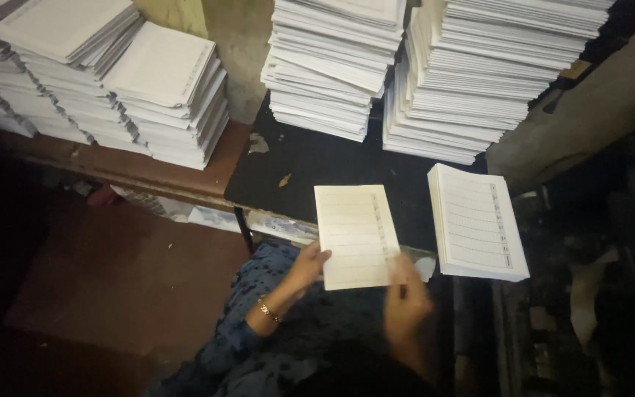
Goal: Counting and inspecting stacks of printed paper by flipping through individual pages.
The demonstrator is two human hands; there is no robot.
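Head view: left hand (309, 266) and right hand (406, 298), fingers pinching ruled sheet (354, 235) near edge.

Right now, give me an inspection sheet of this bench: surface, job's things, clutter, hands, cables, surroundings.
Surface: dark table, worn at its front edge.
Job's things: ruled sheet bundle held by both hands; a short ruled stack lies to its right.
Clutter: small scraps on the table top.
Hands: left hand grips the bundle's lower left edge; right hand grips its lower right corner.
Cables: nothing seen.
Surroundings: tall paper stacks behind; more stacks on a brown bench at left; dim floor.
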